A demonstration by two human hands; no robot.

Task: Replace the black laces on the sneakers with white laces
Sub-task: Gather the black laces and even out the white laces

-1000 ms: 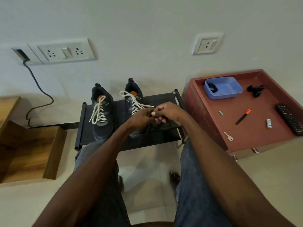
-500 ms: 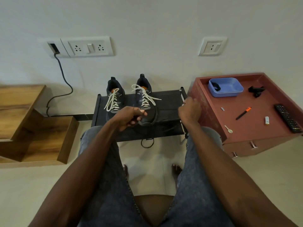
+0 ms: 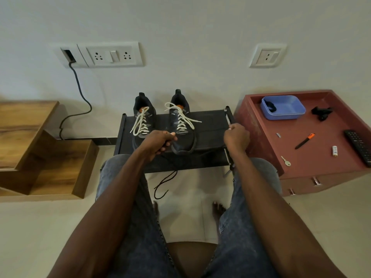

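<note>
Two sneakers [image 3: 160, 121] white-laced at rack [image 3: 210, 119] back edge; one black lace [image 3: 192, 145] pinched in curled left hand [image 3: 160, 142], right hand [image 3: 236, 137].

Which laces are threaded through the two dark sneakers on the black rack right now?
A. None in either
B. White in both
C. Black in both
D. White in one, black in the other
B: both dark sneakers, the left-side sneaker and the right-side sneaker, show white laces criss-crossed up their fronts.
</note>
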